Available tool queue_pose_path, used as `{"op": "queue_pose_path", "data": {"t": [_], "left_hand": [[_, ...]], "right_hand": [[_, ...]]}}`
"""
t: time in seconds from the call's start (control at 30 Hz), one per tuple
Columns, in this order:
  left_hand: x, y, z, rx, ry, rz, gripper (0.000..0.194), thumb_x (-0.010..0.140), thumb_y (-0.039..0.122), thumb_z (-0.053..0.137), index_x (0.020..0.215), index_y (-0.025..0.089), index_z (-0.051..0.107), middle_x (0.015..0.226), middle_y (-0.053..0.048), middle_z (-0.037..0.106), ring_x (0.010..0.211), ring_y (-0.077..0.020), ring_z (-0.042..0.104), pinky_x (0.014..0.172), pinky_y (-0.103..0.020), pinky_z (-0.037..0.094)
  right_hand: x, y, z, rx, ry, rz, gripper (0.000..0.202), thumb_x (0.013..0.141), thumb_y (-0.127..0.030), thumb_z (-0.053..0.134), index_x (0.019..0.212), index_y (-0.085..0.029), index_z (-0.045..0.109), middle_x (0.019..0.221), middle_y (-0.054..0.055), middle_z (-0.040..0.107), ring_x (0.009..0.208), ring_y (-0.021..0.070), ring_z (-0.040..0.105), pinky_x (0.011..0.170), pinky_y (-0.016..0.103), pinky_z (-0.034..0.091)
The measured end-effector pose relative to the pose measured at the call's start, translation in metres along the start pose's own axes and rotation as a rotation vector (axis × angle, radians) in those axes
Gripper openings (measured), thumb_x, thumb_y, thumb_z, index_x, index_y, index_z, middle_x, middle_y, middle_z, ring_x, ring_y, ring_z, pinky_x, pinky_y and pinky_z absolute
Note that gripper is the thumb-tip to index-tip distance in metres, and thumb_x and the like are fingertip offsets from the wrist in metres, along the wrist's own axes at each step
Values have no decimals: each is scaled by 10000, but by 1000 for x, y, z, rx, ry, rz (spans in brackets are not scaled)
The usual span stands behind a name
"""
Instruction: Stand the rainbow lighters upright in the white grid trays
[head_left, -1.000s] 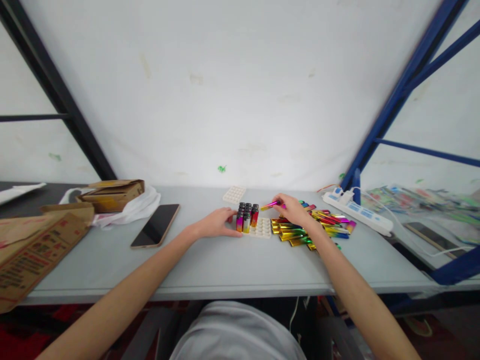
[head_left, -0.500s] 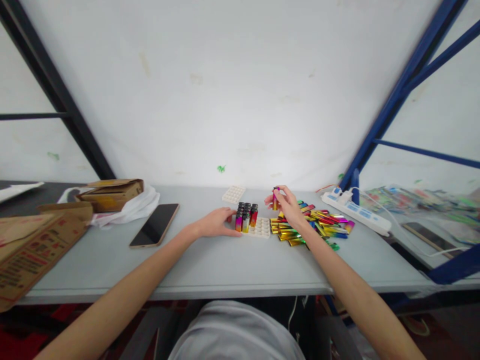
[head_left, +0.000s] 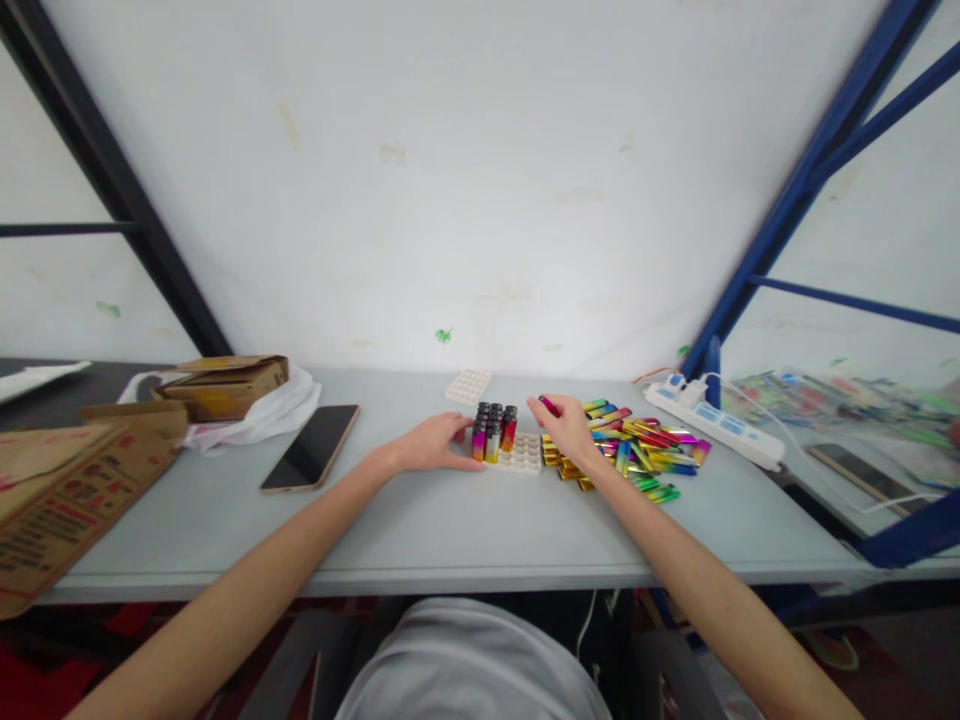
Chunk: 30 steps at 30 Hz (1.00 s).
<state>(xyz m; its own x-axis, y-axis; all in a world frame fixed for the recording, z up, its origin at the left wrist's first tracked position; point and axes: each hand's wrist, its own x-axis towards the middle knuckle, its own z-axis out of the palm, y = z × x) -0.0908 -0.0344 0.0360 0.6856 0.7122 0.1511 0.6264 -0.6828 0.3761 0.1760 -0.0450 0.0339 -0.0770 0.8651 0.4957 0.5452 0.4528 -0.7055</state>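
Note:
Several shiny lighters (head_left: 493,432) stand upright in the left part of a white tray with round holes (head_left: 526,455). My left hand (head_left: 436,443) is around the tray's left end, its thumb at the front corner and its fingers behind, steadying it. Pinched in my right hand (head_left: 567,428) is a purple-red lighter (head_left: 550,405), tilted above the tray's right side and mostly hidden by the fingers. Beneath and to the right of that hand lies a loose pile of metallic coloured lighters (head_left: 645,445).
Behind the tray lies a second white tray (head_left: 468,386). A phone (head_left: 311,447), a white plastic bag (head_left: 292,405) and cardboard boxes (head_left: 97,470) are on the left. A power strip (head_left: 716,420) with cables lies at the right by a blue frame (head_left: 757,240).
My right hand has come down and nearer to the tray, and the lighter in it has tipped from upright to slanted. My left hand stays at the tray.

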Motion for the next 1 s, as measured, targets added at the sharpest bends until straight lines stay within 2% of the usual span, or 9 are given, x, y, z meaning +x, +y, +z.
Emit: {"op": "queue_pose_path", "data": {"t": [0.23, 0.4, 0.63, 0.83, 1.0], "left_hand": [[0, 1, 0, -3, 1, -7, 644, 730, 751, 670, 1014, 173, 652, 897, -49, 634, 811, -232, 581, 734, -304, 433], [0, 1, -1, -4, -2, 1, 636, 729, 743, 679, 1005, 170, 656, 882, -47, 628, 798, -230, 576, 730, -304, 437], [0, 0, -1, -6, -15, 0, 627, 738, 736, 679, 1013, 172, 653, 888, -47, 624, 807, -227, 574, 747, -304, 442], [0, -2, 1, 1, 0, 6, 635, 737, 739, 679, 995, 159, 653, 876, -50, 616, 796, -231, 572, 737, -309, 432], [1, -2, 1, 1, -2, 3, 632, 734, 740, 679, 989, 163, 652, 870, -42, 612, 792, -222, 565, 737, -303, 430]], "right_hand": [[-2, -4, 3, -29, -16, -29, 387, 847, -412, 484, 558, -221, 314, 555, -49, 276, 554, 108, 295, 552, 273, 215], [-1, -4, 3, -52, -45, -55, 351, 852, -394, 467, 580, -220, 331, 563, -46, 301, 570, 115, 313, 559, 272, 231], [-1, -3, 4, -89, -41, -83, 466, 908, -503, 483, 584, -215, 313, 570, -48, 279, 578, 113, 293, 565, 274, 223], [-1, -3, 4, -114, -70, -95, 323, 855, -364, 490, 594, -207, 382, 570, -47, 319, 577, 118, 324, 575, 271, 248], [-2, -6, 2, -126, -53, -94, 317, 868, -352, 490, 601, -207, 397, 572, -47, 340, 577, 120, 339, 579, 272, 262]]}}
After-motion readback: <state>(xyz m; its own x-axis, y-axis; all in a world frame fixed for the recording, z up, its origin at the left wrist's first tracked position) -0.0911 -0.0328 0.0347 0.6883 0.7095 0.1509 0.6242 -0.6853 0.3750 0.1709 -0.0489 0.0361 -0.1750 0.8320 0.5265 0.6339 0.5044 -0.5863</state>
